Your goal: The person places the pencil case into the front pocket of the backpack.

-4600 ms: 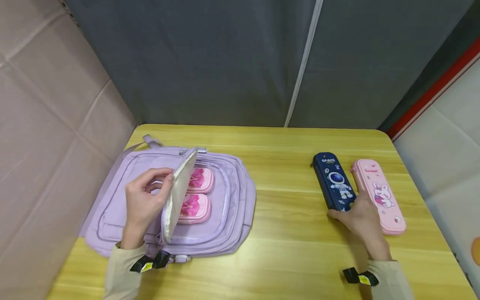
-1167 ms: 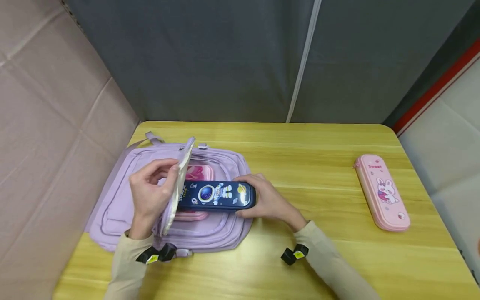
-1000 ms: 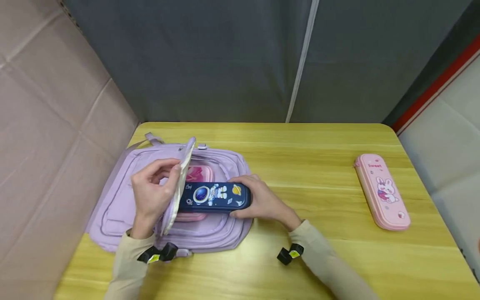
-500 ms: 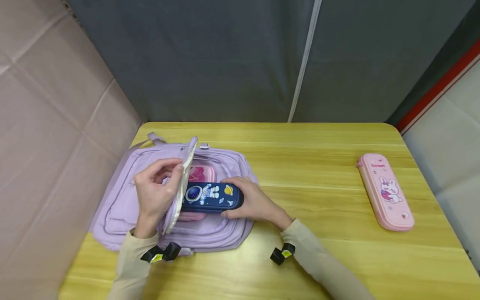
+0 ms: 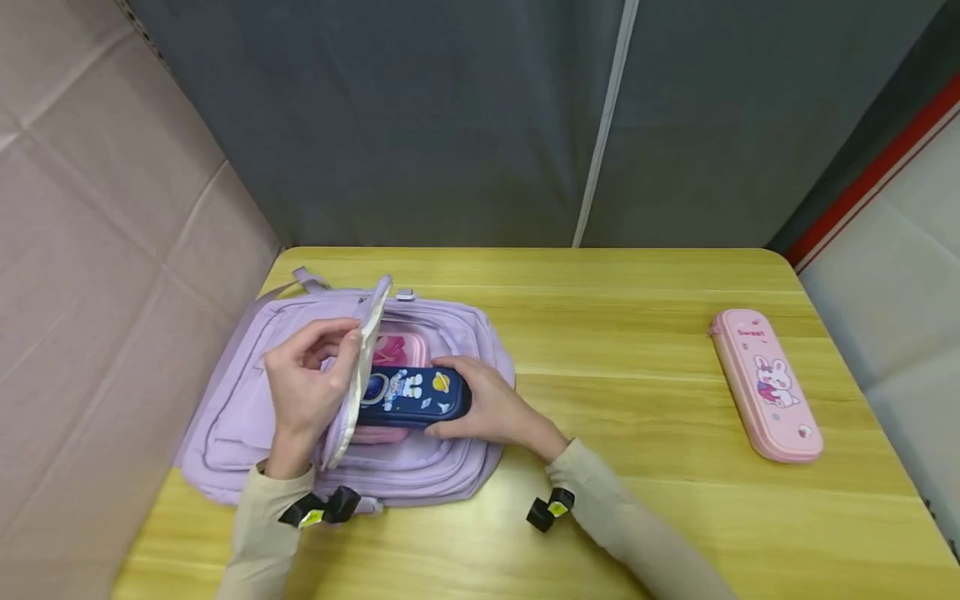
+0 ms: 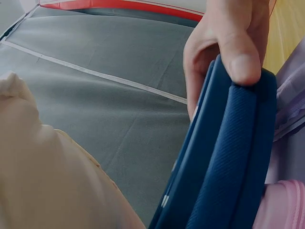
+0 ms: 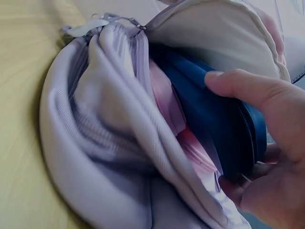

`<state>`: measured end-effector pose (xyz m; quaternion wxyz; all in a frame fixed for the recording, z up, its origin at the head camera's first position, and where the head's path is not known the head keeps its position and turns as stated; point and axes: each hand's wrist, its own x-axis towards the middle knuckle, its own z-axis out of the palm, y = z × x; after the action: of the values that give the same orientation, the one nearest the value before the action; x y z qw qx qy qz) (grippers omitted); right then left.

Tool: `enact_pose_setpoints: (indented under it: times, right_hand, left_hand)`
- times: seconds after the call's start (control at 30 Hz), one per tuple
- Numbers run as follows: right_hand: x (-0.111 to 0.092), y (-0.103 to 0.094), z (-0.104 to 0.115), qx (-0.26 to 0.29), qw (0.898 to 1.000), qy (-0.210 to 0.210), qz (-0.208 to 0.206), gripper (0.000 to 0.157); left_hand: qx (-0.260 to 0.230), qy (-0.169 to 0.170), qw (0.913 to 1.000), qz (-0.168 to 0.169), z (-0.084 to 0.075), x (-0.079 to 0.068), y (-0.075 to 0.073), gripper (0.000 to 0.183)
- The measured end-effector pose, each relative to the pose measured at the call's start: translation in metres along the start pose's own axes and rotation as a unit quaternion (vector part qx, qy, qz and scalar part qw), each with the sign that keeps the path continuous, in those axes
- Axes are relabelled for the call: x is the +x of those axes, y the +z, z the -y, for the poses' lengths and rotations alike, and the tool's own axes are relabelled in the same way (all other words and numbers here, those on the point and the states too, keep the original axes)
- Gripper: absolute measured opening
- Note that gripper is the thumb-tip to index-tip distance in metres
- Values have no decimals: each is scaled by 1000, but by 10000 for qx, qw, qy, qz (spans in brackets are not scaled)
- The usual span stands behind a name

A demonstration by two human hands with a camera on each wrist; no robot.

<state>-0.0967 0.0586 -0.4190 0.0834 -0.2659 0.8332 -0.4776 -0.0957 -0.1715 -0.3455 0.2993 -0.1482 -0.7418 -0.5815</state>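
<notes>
A lilac backpack [image 5: 247,408] lies flat at the left of the table, its front pocket unzipped. My left hand [image 5: 311,383] pinches the edge of the raised pocket flap [image 5: 363,367], which shows a cream lining. With thumb and fingers across its near end, my right hand [image 5: 491,404] grips a navy astronaut pencil case [image 5: 420,396]. The far end of that case is hidden behind the flap. Below it, partly covered, two pink pencil cases [image 5: 405,346] lie in the pocket. In the right wrist view the navy case [image 7: 214,119] tilts into the pocket opening, over pink ones.
On the right of the yellow wooden table [image 5: 615,333] lies another pink pencil case [image 5: 768,387] with a rabbit print. A grey curtain [image 5: 435,125] hangs behind the table, and a pale covered wall [image 5: 112,292] stands at the left.
My right hand took the navy pencil case from the right side of the table to the backpack. Over the last second it slid further left under the flap; my left hand kept the flap raised.
</notes>
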Motion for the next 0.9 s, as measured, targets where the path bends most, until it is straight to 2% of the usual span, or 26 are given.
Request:
enact_pose_setpoints:
  times: [0.13, 0.33, 0.67, 0.9]
  right_hand:
    - [-13, -8, -6, 216, 9997, 9, -87, 90]
    - [-23, -18, -18, 743, 9970, -46, -189, 71]
    - [-8, -9, -9, 1332, 9899, -311, -369, 65]
    - [4, 5, -4, 1626, 9844, -235, -624, 59]
  left_hand:
    - [-33, -19, 10000, -10, 0, 0, 0, 11]
    - [-51, 26, 10000, 77, -2, 1, 2, 12]
    - [-31, 235, 9997, -3, -5, -3, 9, 14]
    - [-3, 302, 9995, -94, -6, -5, 12, 13]
